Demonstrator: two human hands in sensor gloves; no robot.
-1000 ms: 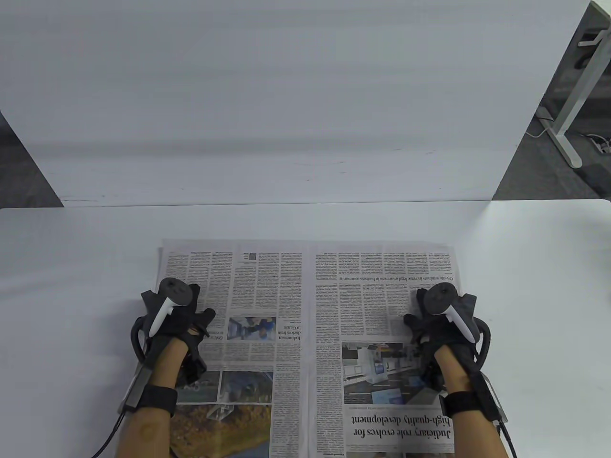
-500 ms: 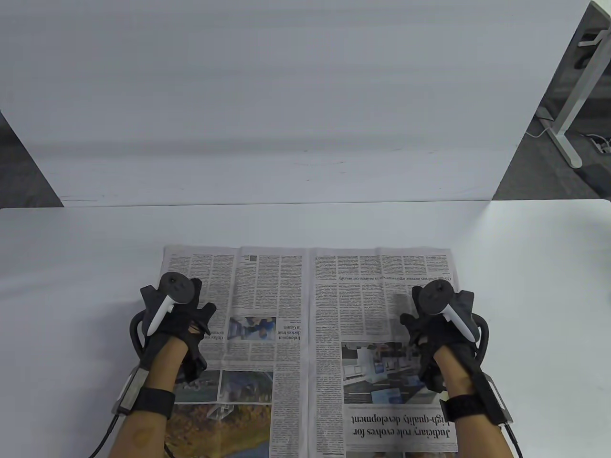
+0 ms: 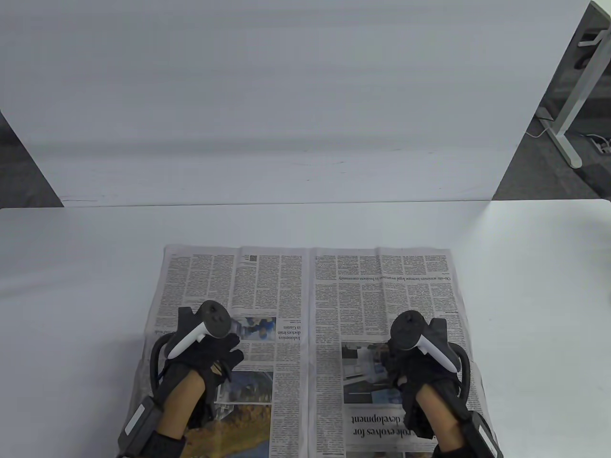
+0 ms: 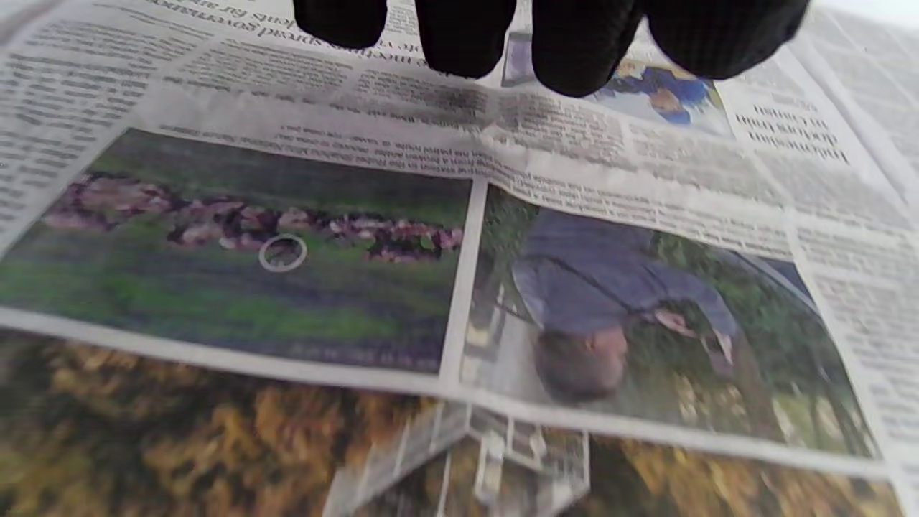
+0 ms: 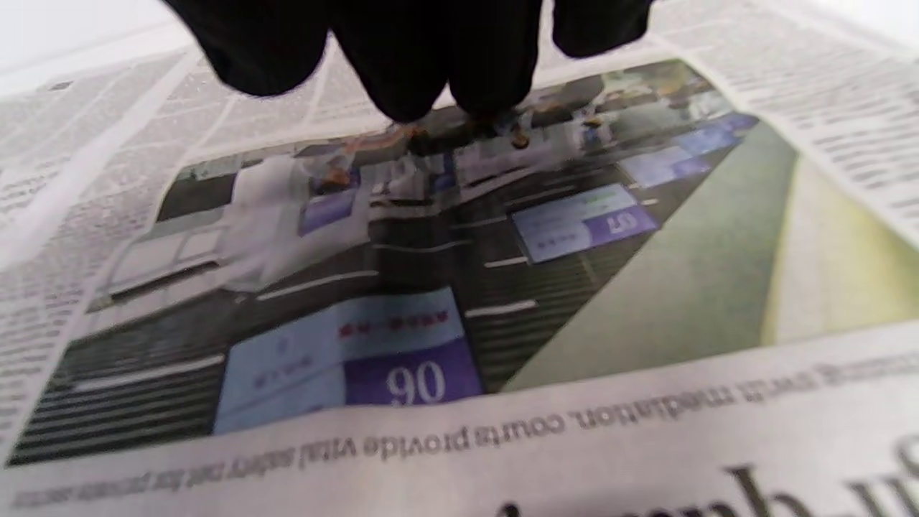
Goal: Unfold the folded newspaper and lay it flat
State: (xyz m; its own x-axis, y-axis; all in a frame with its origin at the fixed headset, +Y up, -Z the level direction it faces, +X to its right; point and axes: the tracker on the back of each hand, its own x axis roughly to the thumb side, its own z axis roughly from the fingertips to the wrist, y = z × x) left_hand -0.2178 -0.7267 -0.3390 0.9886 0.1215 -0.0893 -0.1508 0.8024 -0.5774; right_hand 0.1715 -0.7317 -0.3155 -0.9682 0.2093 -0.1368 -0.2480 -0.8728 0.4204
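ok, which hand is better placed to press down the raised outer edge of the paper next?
Likely the left hand: the newspaper curls up most along its left edge, right beside it. The right hand sits over the right page's photo, where the edge lifts less.

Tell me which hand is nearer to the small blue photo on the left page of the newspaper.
Left. The left hand lies just beside the small blue photo, near its lower-left corner. The right hand is on the opposite page of the newspaper, across the centre fold.
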